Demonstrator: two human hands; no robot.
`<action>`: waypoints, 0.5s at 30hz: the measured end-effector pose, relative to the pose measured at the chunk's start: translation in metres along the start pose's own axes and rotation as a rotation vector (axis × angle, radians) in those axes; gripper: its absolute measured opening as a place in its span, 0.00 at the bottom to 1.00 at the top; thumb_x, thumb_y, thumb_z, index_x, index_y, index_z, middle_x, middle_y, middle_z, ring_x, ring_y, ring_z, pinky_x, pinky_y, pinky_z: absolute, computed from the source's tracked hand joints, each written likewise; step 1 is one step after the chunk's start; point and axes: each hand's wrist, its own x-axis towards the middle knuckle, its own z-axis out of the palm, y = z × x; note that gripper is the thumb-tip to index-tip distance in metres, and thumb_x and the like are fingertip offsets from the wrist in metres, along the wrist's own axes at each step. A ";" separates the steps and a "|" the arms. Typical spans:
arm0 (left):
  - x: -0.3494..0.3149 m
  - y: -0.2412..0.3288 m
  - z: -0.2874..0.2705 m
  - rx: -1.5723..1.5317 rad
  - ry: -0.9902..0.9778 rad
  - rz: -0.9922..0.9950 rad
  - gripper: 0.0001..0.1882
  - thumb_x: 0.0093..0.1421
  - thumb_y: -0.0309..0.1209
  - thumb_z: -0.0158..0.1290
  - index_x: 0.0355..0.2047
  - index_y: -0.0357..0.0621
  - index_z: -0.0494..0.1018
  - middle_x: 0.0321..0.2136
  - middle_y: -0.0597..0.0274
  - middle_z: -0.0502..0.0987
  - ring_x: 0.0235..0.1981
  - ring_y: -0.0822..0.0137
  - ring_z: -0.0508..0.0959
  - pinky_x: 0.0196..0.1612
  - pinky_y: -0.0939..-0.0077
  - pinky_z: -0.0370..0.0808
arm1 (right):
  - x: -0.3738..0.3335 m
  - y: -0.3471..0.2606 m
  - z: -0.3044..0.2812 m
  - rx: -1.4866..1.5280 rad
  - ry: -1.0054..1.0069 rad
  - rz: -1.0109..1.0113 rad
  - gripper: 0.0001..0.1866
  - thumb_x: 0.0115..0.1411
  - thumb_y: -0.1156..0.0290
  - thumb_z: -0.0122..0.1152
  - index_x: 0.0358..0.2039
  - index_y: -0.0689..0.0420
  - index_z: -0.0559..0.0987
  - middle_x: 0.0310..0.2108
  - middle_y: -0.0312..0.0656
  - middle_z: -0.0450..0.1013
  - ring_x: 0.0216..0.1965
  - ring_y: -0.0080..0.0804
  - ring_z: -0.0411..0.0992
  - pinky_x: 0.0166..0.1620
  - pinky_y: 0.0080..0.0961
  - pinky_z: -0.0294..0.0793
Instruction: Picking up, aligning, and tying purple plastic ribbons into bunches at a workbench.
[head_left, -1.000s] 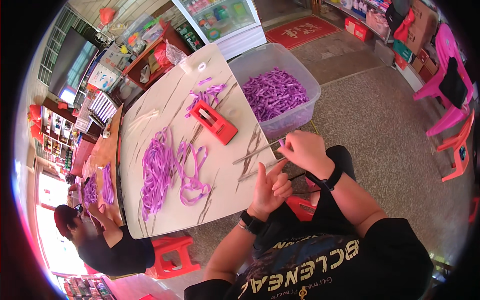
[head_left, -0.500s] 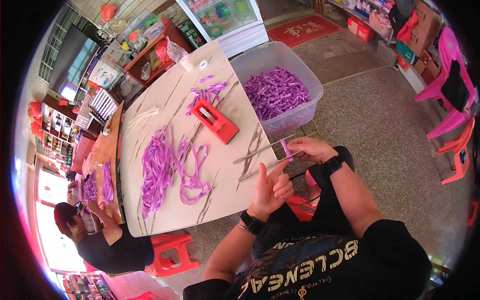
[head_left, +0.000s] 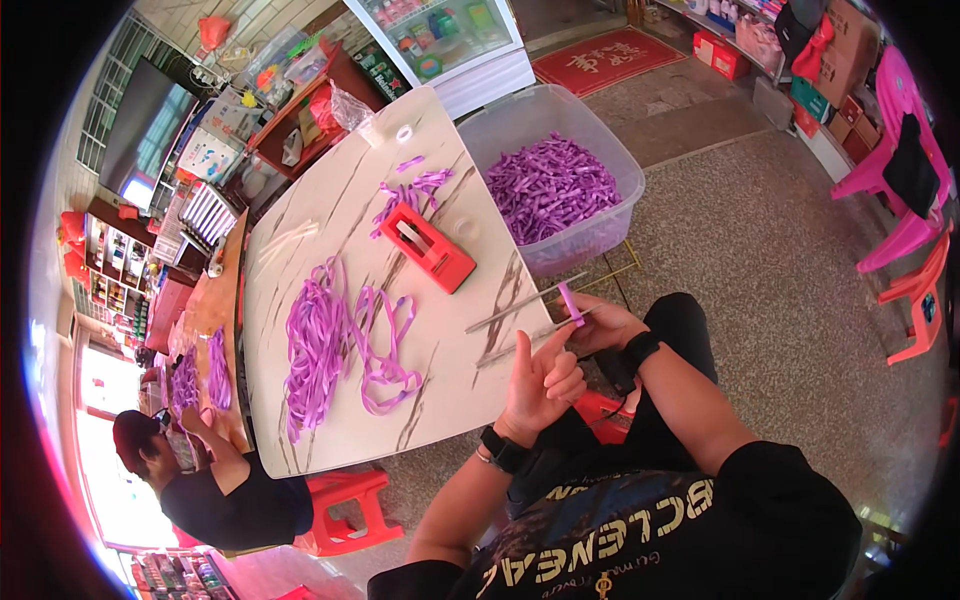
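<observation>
Two thin metal rods (head_left: 515,307) jut over the edge of the marbled white table (head_left: 450,350). A short band of purple ribbon (head_left: 570,303) spans them near their right ends. My right hand (head_left: 606,326) is closed at the band's lower end, its fingertips partly hidden. My left hand (head_left: 541,382) has its thumb raised and its index finger reaching to the lower rod beside the ribbon; its other fingers curl, with nothing seen in them. Long loops of purple ribbon (head_left: 316,350) lie on the table, with a looser loop (head_left: 385,350) beside them.
A red tape dispenser (head_left: 430,248) and small ribbon pieces (head_left: 410,195) lie farther back. Beyond the table's right edge, a clear plastic tub (head_left: 625,205) holds many purple ribbon pieces. Another person (head_left: 215,490) sits at left by a wooden table. Pink and red chairs stand far right.
My right hand has moved slightly down and left along the ribbon, its fingers now more bunched and behind the band. My left hand stays almost unchanged. The view has shifted slightly.
</observation>
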 end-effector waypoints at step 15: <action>0.002 -0.002 0.001 0.077 0.009 0.029 0.41 0.56 0.62 0.25 0.55 0.39 0.54 0.14 0.71 0.51 0.16 0.76 0.54 0.22 0.83 0.54 | -0.025 -0.033 0.020 -0.078 -0.144 0.039 0.10 0.57 0.61 0.51 0.35 0.52 0.72 0.27 0.28 0.69 0.29 0.19 0.66 0.32 0.17 0.63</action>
